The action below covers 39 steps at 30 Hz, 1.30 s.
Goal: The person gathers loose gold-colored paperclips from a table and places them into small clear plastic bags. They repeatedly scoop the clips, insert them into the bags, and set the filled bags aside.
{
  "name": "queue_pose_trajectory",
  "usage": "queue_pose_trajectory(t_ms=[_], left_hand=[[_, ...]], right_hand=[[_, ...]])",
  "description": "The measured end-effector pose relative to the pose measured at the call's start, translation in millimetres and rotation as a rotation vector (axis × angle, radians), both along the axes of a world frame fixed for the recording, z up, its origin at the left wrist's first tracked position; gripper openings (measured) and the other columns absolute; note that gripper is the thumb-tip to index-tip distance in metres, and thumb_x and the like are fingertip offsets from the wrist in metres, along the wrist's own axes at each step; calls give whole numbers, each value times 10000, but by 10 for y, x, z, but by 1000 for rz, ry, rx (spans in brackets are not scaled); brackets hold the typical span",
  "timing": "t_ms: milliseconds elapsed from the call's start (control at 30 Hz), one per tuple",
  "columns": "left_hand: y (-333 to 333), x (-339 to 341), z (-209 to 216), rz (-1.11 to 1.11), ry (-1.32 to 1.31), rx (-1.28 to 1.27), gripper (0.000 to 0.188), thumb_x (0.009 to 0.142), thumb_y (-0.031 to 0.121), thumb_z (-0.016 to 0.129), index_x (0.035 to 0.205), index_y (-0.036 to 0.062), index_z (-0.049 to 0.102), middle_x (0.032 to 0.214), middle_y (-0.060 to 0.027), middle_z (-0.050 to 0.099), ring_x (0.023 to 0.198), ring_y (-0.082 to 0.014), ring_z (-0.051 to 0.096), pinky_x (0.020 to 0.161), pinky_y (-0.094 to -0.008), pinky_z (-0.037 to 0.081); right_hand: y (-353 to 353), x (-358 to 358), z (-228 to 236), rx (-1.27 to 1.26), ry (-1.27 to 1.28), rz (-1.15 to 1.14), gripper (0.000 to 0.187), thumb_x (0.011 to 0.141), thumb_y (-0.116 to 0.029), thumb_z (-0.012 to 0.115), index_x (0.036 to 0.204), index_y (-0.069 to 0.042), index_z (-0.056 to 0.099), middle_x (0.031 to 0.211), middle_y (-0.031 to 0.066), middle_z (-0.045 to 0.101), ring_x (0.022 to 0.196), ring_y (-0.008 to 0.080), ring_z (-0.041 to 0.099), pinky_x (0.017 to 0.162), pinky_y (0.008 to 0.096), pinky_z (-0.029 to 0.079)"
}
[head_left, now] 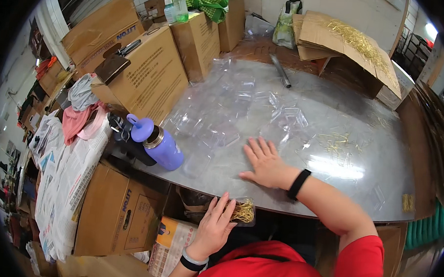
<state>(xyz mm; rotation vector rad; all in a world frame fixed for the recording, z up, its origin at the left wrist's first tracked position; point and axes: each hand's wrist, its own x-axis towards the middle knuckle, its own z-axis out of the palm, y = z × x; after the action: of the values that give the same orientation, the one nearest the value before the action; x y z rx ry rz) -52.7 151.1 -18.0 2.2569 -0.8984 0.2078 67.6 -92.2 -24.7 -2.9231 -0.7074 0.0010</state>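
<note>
My left hand [213, 230] is below the table's front edge, with its fingers curled over a small clear plastic box [251, 222]. Thin gold-coloured wire pieces [244, 211] fill the part of the box that shows; the fingers hide the rest. My right hand [265, 164] rests palm down on the grey table [300, 195], fingers spread, holding nothing. Just beyond its fingertips lie several clear plastic boxes [290, 118], overlapping so that single ones are hard to make out. More loose gold wire pieces [336, 141] are scattered to the right.
A purple bottle [166, 150] with its lid tipped up stands at the table's left edge. Behind it are cardboard cartons [150, 65]. A dark metal rod [280, 71] lies at the back. Gold wire is heaped on a cardboard sheet [357, 42] at far right.
</note>
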Motion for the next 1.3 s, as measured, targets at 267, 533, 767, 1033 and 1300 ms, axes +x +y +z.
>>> queue_pose_trajectory(t_ms=[267, 533, 767, 1033, 1300], left_hand=[[-264, 203, -50, -87, 31, 6, 603, 924, 101, 648, 1472, -8, 422, 1524, -267, 385, 1307, -540, 441, 1109, -540, 389], [-651, 550, -32, -59, -81, 124, 527, 956, 147, 624, 1433, -5, 461, 1475, -247, 434, 1265, -495, 492, 1089, -544, 405], [-735, 741, -34, -7, -130, 265, 580, 927, 145, 654, 1452, 15, 446, 1508, -233, 395, 1380, -441, 386, 1166, -560, 292], [-908, 318, 141, -73, -146, 72, 573, 877, 98, 706, 1400, -4, 497, 1465, -233, 442, 1327, -436, 433, 1112, -526, 364], [-1369, 196, -60, -229, -128, 70, 411, 861, 96, 703, 1241, -28, 604, 1296, -192, 551, 1214, -380, 507, 1037, -449, 436]], right_hand=[[-973, -924, 151, 35, 123, -94, 885, 971, -628, 463, 1537, 31, 294, 1624, 234, 242, 1517, 422, 189, 1217, 586, 142], [-1936, -1033, 317, -211, 217, -599, 1018, 859, -784, 506, 1607, -157, 218, 1671, 210, 71, 1512, 519, 11, 1155, 721, 65], [-2243, -682, 235, 34, 334, -841, 1147, 786, -834, 561, 1624, -168, 148, 1675, 222, 36, 1512, 521, -45, 1164, 701, 15], [-1600, -934, 33, 11, 140, -364, 653, 1026, -471, 463, 1558, -124, 313, 1637, 197, 212, 1496, 498, 153, 1180, 666, 150], [-1696, -1599, 158, 141, 104, -530, 710, 966, -505, 572, 1534, -130, 369, 1616, 240, 250, 1474, 525, 195, 1191, 637, 158]])
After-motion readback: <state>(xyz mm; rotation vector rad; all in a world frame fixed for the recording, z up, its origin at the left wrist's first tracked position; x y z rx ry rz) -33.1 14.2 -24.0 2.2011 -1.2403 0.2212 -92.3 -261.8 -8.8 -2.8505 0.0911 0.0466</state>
